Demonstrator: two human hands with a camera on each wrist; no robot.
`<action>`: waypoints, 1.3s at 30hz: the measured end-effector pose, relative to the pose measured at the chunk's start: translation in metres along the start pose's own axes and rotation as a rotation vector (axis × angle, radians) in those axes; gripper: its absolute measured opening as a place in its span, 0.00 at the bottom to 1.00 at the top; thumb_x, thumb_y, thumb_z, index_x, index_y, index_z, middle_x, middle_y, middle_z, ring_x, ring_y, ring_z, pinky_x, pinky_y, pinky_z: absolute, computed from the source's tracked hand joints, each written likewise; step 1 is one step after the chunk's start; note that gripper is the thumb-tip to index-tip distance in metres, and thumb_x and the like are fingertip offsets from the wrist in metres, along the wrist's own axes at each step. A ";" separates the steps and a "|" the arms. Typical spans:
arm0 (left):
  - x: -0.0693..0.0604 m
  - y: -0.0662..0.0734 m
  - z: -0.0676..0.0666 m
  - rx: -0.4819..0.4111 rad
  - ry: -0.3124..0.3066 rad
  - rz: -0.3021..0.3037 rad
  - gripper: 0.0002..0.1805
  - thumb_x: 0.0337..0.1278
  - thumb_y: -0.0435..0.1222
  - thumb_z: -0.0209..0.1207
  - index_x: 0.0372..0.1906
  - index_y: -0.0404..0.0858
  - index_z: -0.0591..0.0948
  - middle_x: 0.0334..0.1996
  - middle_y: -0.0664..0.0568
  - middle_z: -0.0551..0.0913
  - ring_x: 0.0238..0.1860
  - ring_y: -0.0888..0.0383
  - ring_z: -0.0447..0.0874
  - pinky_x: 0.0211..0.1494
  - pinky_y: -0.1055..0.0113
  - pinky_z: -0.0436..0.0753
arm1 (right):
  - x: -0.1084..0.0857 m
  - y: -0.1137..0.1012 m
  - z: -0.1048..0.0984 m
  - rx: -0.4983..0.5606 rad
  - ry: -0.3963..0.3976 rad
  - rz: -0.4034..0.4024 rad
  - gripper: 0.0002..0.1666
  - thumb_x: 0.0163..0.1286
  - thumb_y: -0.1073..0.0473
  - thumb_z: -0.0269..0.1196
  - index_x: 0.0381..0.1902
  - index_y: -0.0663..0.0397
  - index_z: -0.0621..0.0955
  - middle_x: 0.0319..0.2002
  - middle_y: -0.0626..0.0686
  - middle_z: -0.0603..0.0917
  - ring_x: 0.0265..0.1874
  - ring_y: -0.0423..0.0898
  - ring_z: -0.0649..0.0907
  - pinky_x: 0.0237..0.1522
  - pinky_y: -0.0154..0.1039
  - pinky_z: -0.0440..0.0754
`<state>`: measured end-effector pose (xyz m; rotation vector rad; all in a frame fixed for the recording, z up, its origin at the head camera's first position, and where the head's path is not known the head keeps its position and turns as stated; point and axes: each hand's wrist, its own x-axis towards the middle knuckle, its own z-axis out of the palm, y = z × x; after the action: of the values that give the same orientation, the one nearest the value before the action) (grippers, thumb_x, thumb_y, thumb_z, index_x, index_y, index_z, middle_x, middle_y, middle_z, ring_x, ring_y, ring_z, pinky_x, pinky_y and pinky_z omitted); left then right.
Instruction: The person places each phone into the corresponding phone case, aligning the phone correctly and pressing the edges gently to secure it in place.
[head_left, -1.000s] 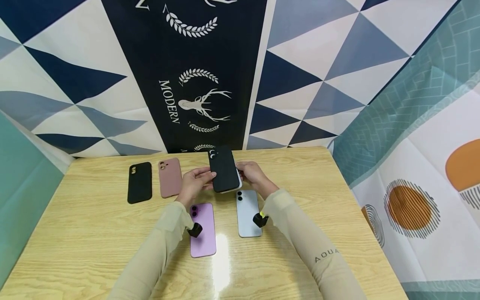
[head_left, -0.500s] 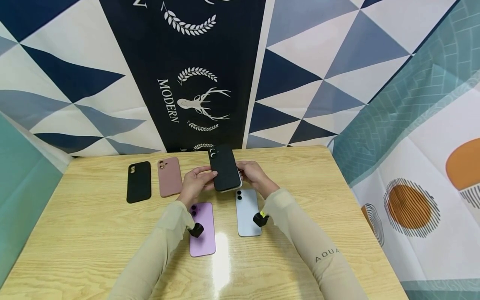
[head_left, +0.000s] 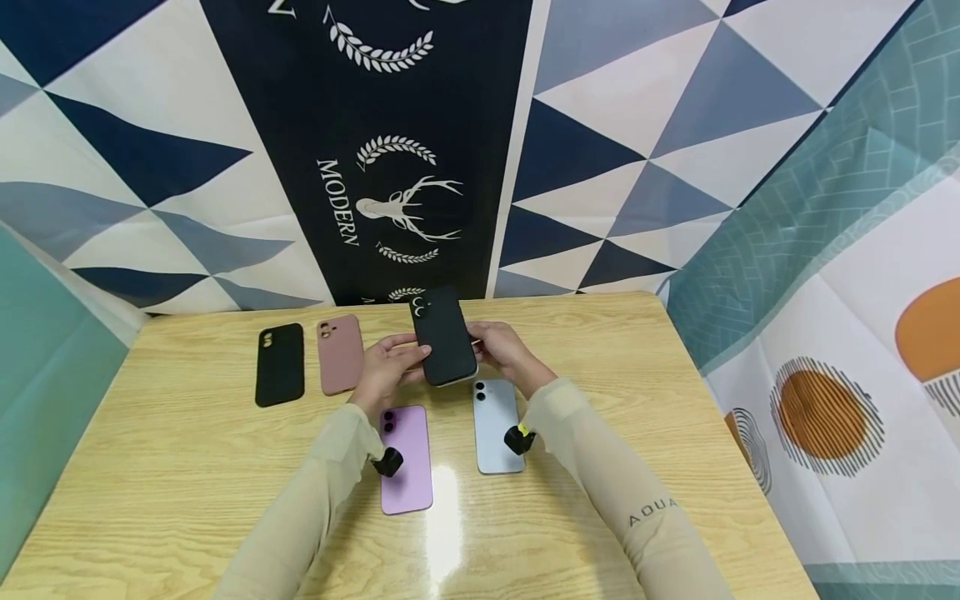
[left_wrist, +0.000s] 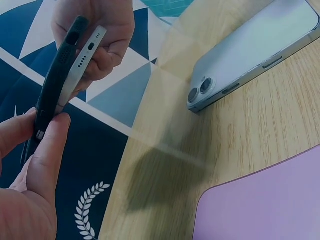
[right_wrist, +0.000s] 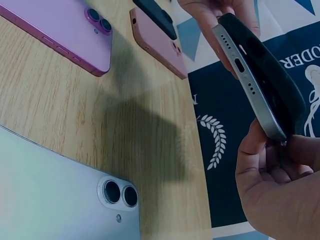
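Held up over the back of the table is a black phone case (head_left: pixel 444 337), its back turned to the head camera. A pale, silver-edged phone (right_wrist: pixel 252 85) lies partly in it. Both wrist views show a gap between phone and case at the charging-port end. My left hand (head_left: pixel 381 371) pinches the left edge, thumb on the case back and fingers behind. On the other side, my right hand (head_left: pixel 506 350) grips the right edge near the corner where the two separate; some of its fingers are hidden behind the case in the head view.
A purple phone (head_left: pixel 408 479) lies below my left wrist and a light-blue phone (head_left: pixel 495 429) below my right. Another black case (head_left: pixel 281 365) and a pink case (head_left: pixel 341 355) lie at the back left of the wooden table (head_left: pixel 187 467). Patterned cloth (head_left: pixel 585 183) hangs behind.
The phone and black case have shifted slightly left and tilted a little, both hands moving with them. The phones and cases on the table stay put.
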<state>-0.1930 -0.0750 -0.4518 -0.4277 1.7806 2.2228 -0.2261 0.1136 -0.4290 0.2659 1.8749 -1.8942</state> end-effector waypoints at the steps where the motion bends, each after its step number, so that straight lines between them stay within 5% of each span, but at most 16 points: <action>1: 0.000 0.000 0.000 0.001 0.001 0.000 0.24 0.54 0.29 0.63 0.57 0.34 0.72 0.31 0.54 0.85 0.28 0.63 0.85 0.34 0.69 0.86 | 0.000 -0.001 0.000 0.001 0.001 0.004 0.21 0.75 0.59 0.46 0.56 0.66 0.75 0.27 0.47 0.74 0.20 0.38 0.71 0.21 0.26 0.72; 8: -0.001 0.000 0.000 -0.005 0.006 -0.005 0.24 0.52 0.29 0.64 0.56 0.35 0.73 0.31 0.54 0.86 0.28 0.64 0.86 0.34 0.70 0.86 | -0.002 -0.004 0.002 -0.024 0.027 0.039 0.22 0.72 0.47 0.52 0.49 0.61 0.78 0.32 0.49 0.76 0.26 0.41 0.73 0.25 0.27 0.73; 17: -0.001 0.001 0.000 0.015 0.017 -0.010 0.24 0.52 0.31 0.64 0.56 0.37 0.74 0.37 0.52 0.85 0.30 0.62 0.86 0.39 0.66 0.86 | 0.001 -0.004 0.007 -0.147 -0.002 0.023 0.25 0.64 0.53 0.62 0.57 0.60 0.77 0.50 0.57 0.81 0.39 0.44 0.79 0.43 0.33 0.79; 27: 0.001 -0.001 0.000 0.001 0.005 -0.008 0.24 0.53 0.28 0.63 0.56 0.36 0.72 0.36 0.51 0.84 0.29 0.61 0.86 0.42 0.64 0.86 | 0.002 -0.003 0.009 -0.135 0.010 0.039 0.25 0.65 0.56 0.62 0.57 0.61 0.76 0.50 0.57 0.81 0.38 0.43 0.79 0.40 0.31 0.77; 34: -0.001 -0.002 0.001 -0.014 -0.061 -0.009 0.28 0.54 0.26 0.61 0.61 0.34 0.68 0.34 0.51 0.83 0.29 0.60 0.87 0.38 0.66 0.86 | 0.004 -0.002 0.007 -0.100 -0.010 0.041 0.24 0.64 0.58 0.62 0.56 0.63 0.76 0.45 0.55 0.83 0.33 0.39 0.81 0.35 0.29 0.81; 39: -0.001 0.000 0.002 -0.005 -0.117 -0.012 0.29 0.55 0.27 0.61 0.62 0.33 0.66 0.33 0.53 0.83 0.30 0.60 0.87 0.47 0.60 0.84 | 0.004 -0.002 0.005 -0.055 -0.022 0.040 0.24 0.64 0.60 0.60 0.57 0.65 0.75 0.40 0.52 0.82 0.29 0.38 0.81 0.31 0.28 0.81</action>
<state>-0.1922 -0.0727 -0.4513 -0.3017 1.7083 2.1964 -0.2294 0.1077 -0.4283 0.2613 1.8903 -1.8090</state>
